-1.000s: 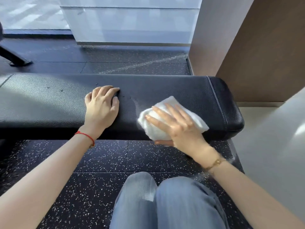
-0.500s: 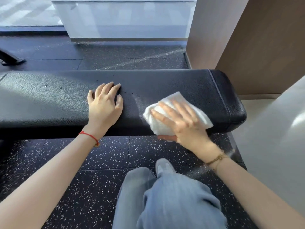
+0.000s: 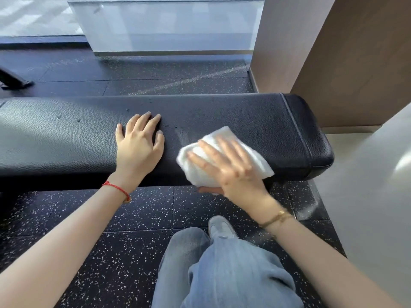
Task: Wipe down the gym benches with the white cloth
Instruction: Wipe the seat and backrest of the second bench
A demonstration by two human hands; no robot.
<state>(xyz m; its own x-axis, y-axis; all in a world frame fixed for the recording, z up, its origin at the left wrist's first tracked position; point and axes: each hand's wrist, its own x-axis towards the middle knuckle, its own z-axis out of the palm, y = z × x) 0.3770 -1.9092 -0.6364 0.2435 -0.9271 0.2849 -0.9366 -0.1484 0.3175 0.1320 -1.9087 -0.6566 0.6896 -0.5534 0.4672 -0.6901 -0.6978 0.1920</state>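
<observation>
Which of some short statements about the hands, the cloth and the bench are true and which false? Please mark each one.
1. The right hand presses the white cloth on the bench. True.
2. The left hand holds a spray bottle. False: it rests flat on the bench, holding nothing.
3. The cloth lies near the bench's right end. True.
4. The bench padding is red. False: it is black.

A gym: a black padded bench [image 3: 222,112] stands on speckled black rubber floor tiles [image 3: 133,218] near a glass wall [image 3: 169,25].
</observation>
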